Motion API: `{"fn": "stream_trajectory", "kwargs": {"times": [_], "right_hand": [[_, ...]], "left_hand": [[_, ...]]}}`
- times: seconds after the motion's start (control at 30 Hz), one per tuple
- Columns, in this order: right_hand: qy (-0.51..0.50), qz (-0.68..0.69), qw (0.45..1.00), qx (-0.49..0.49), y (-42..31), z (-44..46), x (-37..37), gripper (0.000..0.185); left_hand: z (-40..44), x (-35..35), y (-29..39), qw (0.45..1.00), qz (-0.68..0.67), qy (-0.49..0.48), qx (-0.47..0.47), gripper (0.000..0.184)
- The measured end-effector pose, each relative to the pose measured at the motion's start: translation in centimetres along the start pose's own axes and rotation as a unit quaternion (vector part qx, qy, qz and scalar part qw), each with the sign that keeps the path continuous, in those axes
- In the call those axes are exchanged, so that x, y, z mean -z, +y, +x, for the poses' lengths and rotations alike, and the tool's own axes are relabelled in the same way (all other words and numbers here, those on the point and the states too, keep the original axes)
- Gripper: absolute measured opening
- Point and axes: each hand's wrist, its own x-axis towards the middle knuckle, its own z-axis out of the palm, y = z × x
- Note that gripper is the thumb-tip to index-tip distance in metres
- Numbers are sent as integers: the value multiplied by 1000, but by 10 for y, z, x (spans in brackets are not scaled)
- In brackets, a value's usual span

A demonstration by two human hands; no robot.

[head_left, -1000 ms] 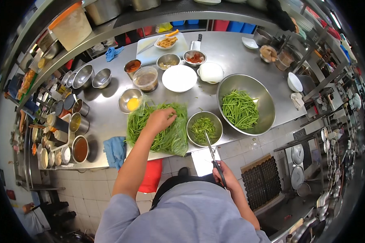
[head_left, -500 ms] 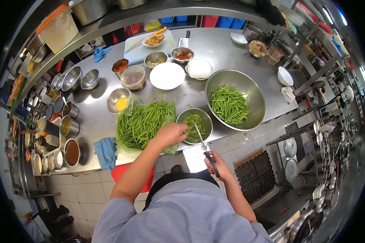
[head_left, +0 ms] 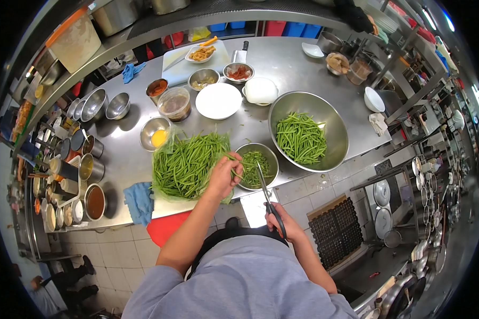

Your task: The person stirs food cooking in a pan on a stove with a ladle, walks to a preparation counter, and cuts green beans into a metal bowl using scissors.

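My left hand (head_left: 226,175) is closed on a few green beans between the bean pile and the small bowl. The large pile of green beans (head_left: 186,165) lies on a clear plastic bag, left of that hand. Cut green bits fill the small steel bowl (head_left: 273,169). My right hand (head_left: 283,220) grips the black handles of the scissors (head_left: 264,189), whose blades reach over this bowl. To the right, trimmed beans (head_left: 302,139) lie in a big steel bowl (head_left: 332,114).
Behind the beans are a white plate (head_left: 218,101), a yolk-yellow bowl (head_left: 155,133) and a cleaver (head_left: 240,56). Sauce pots (head_left: 95,201) and a blue cloth (head_left: 139,202) are at the left. A person (head_left: 48,290) is at the lower left.
My left hand went from the bean pile to the small bowl's left edge and now holds beans. The scissors stay over the bowl in my right hand. The whole view has shifted.
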Motion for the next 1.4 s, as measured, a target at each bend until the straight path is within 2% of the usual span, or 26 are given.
{"fn": "stream_trajectory", "kwargs": {"times": [0.23, 0.3, 0.53, 0.6, 0.7, 0.93, 1.03, 1.07, 1.17, 1.27, 1.33, 1.4], "right_hand": [[8, 31, 999, 3, -6, 6, 0, 54], [19, 46, 999, 12, -2, 6, 0, 55], [-6, -5, 1000, 16, 6, 3, -1, 57], [26, -14, 999, -13, 5, 7, -3, 55], [55, 31, 998, -18, 0, 12, -4, 48], [47, 75, 995, -41, 2, 9, 2, 38], [50, 80, 994, -54, -3, 2, 2, 38], [45, 80, 994, -55, -1, 1, 2, 38], [56, 85, 993, -58, 3, -2, 4, 36], [58, 102, 990, -73, 7, -2, 4, 35], [58, 96, 991, -72, 10, 1, 2, 36], [59, 89, 992, -70, 14, 4, 0, 38]], "left_hand": [[-2, -4, -28, 1000, 5, -2, 7, 16], [-1, -4, -29, 997, -61, 43, -8, 16], [-6, -8, -33, 999, -22, 46, -10, 14], [-6, -9, -43, 999, 26, 32, 4, 14], [-8, -11, -50, 1000, 13, 24, 10, 13], [-5, 3, -35, 998, -11, 69, -9, 26], [-4, 15, -11, 984, -157, 83, -23, 29], [-2, 24, -3, 984, -155, 87, -26, 29], [1, 49, 26, 954, -277, 73, -86, 26], [8, 50, 43, 959, -241, 116, -90, 25], [25, 30, 44, 970, -206, 99, -85, 23], [48, -15, 50, 990, -134, 21, -25, 24]]}}
